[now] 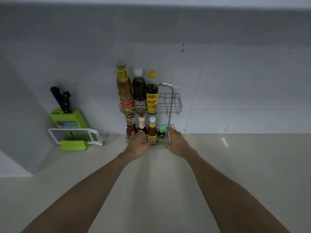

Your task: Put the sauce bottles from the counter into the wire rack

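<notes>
Bottles (152, 98) in wire rack (175, 105) – knife block (69, 118) left, on counter (151, 182).

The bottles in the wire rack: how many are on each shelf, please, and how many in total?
Upper shelf: 3 (tan sauce bottle, white-capped dark bottle, yellow-capped bottle)
Lower shelf: 4 (red sauce jar, brown bottle, orange-labelled bottle, green-capped bottle)
Total: 7

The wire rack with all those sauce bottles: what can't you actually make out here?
Head view only:
- Lower shelf of the wire rack: its front rail is covered by the left hand and right hand.
- Whether either hand grips anything: fingers hidden among bottles.
- Green-capped bottle: label too small and blurred.
- Dark bottle behind the left hand: lower half hidden.
- Knife block: blades hidden inside.
</notes>
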`<state>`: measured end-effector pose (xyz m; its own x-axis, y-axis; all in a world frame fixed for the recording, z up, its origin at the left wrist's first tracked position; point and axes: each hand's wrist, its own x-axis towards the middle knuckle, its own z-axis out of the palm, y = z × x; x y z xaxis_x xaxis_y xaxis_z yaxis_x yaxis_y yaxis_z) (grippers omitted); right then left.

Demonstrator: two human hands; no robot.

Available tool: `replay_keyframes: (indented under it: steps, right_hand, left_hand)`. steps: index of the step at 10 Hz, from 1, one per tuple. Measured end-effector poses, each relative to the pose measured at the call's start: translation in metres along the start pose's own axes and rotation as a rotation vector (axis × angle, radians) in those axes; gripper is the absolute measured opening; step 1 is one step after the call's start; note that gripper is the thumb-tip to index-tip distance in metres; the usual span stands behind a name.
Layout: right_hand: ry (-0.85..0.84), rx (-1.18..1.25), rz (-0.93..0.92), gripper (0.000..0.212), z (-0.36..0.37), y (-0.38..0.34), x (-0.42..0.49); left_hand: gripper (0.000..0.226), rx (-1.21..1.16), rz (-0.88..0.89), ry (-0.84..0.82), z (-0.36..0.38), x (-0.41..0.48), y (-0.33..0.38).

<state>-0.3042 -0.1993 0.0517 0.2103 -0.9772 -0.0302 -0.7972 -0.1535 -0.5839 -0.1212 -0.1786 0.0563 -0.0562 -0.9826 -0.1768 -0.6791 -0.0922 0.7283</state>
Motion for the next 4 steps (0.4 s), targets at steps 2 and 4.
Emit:
replay_keyframes:
  steps: [2, 4]
  right_hand:
    - [0.055, -0.153, -0.064, 0.06, -0.028, -0.027, -0.04]
    - [0.052, -0.262, -0.084, 0.056, -0.052, -0.06, -0.077]
  left_hand:
    - [0.062, 0.238, -0.098, -0.028, -0.02, -0.033, 0.007]
    - [0.064, 0.334, -0.167, -0.021, -0.042, -0.071, 0.029]
